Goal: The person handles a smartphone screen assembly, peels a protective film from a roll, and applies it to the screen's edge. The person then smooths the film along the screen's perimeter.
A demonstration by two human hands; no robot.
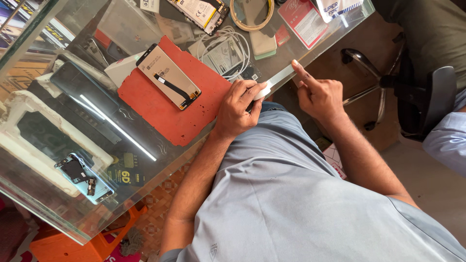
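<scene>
My left hand (pixel 239 106) is shut on a small roll of white tape (pixel 262 90) at the edge of the glass table (pixel 73 29). A strip of the tape (pixel 280 76) is drawn out along that edge. My right hand (pixel 318 93) presses the strip's far end down with its index fingertip, the other fingers curled. Just left of my left hand lies a red mat (pixel 182 114). On it rests a phone screen panel (pixel 167 76), face down, with a dark flex cable across its back.
An opened light-blue phone frame (pixel 83 178) lies at the near left beside white foam trays (pixel 22 116). A white cable (pixel 233 41), boxes and cards crowd the far end. A black chair (pixel 427 99) stands at the right, an orange stool (pixel 73 246) under the table.
</scene>
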